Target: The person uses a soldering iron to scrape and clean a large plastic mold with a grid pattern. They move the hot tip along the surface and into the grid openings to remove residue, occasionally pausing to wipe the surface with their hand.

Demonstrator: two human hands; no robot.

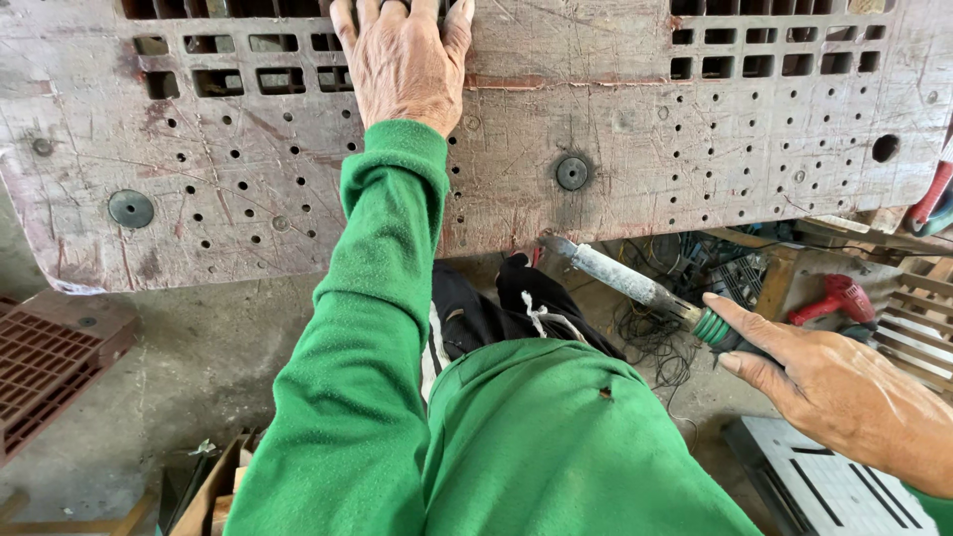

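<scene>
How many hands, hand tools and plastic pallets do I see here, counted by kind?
Hands: 2, left hand on the grey pallet, right hand on the soldering tool
Hand tools: 2, soldering tool, red drill
Pallets: 2, grey pallet, red-brown pallet
Total: 6

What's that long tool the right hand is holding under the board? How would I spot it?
Start at the big scratched, hole-riddled plastic panel across the top. Just below its lower edge, a long tool slants down to the right hand. Its pale, dusty metal barrel and green ribbed collar by the fingers set it apart from the red power tool lying farther right.
</scene>
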